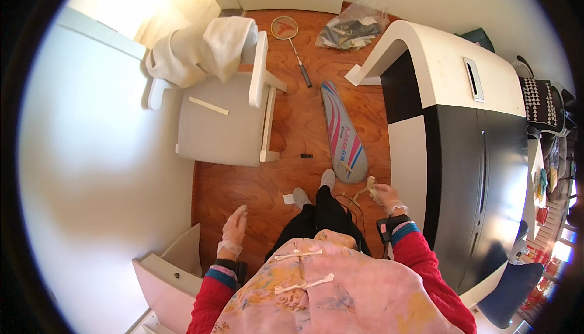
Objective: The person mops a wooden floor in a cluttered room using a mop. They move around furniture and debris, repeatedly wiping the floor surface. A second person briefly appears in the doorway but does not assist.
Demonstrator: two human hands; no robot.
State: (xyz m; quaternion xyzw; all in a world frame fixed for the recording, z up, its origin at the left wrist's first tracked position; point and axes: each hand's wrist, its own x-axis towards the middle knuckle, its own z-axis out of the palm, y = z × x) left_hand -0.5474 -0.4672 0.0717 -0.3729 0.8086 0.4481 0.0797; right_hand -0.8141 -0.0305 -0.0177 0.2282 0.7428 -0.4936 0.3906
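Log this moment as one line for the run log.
right hand: holding crumpled pale wad | left hand: empty, open | racket cover: on floor

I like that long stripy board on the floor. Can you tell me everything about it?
The skateboard deck is long and narrow with rounded ends, grey with pink, blue and white diagonal stripes. It lies flat on the reddish wooden floor, beside the black-and-white desk. Its near end lies close to the person's foot and the right hand; contact can't be told. Any wheels are hidden.

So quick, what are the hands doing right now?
Left hand: open, holding nothing.
Right hand: closed on a small pale crumpled thing.
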